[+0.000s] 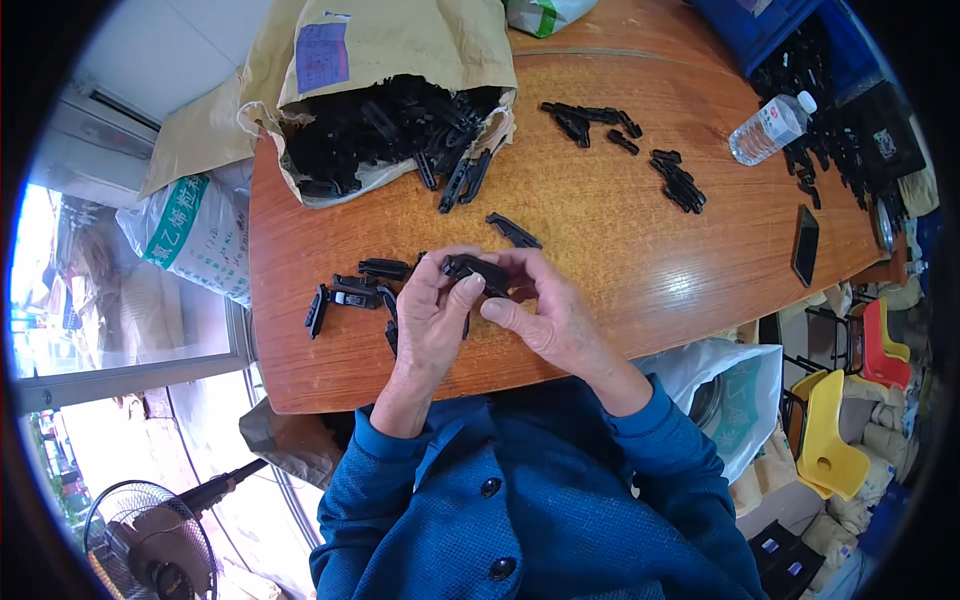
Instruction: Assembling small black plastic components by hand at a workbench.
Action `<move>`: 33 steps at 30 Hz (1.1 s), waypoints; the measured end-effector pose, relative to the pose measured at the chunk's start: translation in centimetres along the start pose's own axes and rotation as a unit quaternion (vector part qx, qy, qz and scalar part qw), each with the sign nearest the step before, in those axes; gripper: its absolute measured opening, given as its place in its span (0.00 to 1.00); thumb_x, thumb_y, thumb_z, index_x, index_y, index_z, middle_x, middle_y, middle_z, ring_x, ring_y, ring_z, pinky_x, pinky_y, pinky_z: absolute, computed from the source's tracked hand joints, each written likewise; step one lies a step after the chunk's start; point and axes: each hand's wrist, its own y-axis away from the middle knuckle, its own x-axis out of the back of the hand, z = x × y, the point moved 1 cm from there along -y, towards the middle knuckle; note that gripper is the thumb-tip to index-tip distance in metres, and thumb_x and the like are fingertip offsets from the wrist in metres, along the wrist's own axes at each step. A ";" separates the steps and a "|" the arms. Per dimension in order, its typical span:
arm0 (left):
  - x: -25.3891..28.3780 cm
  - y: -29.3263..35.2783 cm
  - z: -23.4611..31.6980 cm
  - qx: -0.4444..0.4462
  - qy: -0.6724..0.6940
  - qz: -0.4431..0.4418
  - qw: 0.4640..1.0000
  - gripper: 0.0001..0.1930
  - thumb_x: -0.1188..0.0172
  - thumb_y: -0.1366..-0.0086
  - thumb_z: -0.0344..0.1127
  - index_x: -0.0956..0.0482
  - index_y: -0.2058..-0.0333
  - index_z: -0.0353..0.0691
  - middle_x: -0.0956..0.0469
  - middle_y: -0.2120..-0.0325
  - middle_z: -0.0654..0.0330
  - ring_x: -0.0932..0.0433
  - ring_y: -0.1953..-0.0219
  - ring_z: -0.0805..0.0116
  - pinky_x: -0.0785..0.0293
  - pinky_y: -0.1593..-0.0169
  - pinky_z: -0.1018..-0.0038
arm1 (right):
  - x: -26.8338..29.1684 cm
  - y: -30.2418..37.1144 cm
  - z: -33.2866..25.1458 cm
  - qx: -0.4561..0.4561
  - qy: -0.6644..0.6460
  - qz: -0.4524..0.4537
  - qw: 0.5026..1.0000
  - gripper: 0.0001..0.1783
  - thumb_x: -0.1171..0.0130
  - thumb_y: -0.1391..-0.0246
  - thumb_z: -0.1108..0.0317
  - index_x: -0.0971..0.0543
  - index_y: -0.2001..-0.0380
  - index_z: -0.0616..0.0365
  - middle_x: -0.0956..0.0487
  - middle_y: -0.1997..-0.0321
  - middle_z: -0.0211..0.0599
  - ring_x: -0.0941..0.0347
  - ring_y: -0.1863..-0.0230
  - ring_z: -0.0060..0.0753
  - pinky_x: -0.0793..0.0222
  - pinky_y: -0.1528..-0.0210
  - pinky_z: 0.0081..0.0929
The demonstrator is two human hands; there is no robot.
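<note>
Close to the table's near side, my left hand (432, 325) and my right hand (560, 312) are both closed on one black plastic clip-like part (487, 274). My left thumb presses on its front, while the right fingers and thumb pinch its other end. Its exact kind cannot be made out. Just beyond my fingers lies a similar single black part (513, 231). Several more black parts (355, 292) lie in a loose group to the left of my left hand, partly hidden behind it.
A brown paper sack (410, 50) lies open at the far left, full of black parts. Small piles (678, 182) sit at the far right, near a water bottle (773, 128), a phone (805, 246) and a blue bin (720, 30). The wooden table (620, 270) curves along its near edge.
</note>
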 end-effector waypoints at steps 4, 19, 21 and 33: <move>0.2 -0.4 0.0 -0.014 0.017 -0.020 1.000 0.12 0.47 0.34 0.27 0.31 0.53 0.32 0.22 0.60 0.57 0.25 0.58 0.73 0.29 0.51 0.78 | 0.2 -0.6 -0.5 -0.128 -0.024 -0.083 0.988 0.22 0.36 0.47 0.60 0.28 0.56 0.63 0.25 0.66 0.30 0.31 0.67 0.17 0.32 0.64 0.19; -0.2 -0.6 -1.2 0.025 0.010 -0.008 1.000 0.12 0.45 0.34 0.35 0.29 0.57 0.33 0.21 0.63 0.58 0.25 0.61 0.75 0.30 0.53 0.79 | -0.2 0.3 0.6 -0.071 0.024 0.031 0.997 0.16 0.35 0.48 0.62 0.28 0.75 0.63 0.29 0.82 0.27 0.36 0.79 0.13 0.41 0.80 0.17; -0.5 -0.5 -1.0 0.030 0.028 -0.008 0.999 0.12 0.45 0.34 0.36 0.29 0.57 0.34 0.22 0.64 0.59 0.25 0.62 0.75 0.30 0.55 0.79 | -0.2 0.6 0.4 -0.042 0.063 0.049 0.996 0.16 0.35 0.48 0.62 0.28 0.76 0.62 0.29 0.82 0.29 0.35 0.78 0.13 0.40 0.79 0.18; -0.5 1.2 -0.5 0.020 0.123 -0.041 0.991 0.13 0.43 0.36 0.37 0.30 0.57 0.35 0.22 0.62 0.54 0.23 0.58 0.68 0.27 0.51 0.71 | -0.5 2.4 -1.2 -0.036 0.093 0.023 0.995 0.18 0.32 0.52 0.62 0.29 0.71 0.62 0.24 0.73 0.37 0.28 0.71 0.21 0.32 0.70 0.22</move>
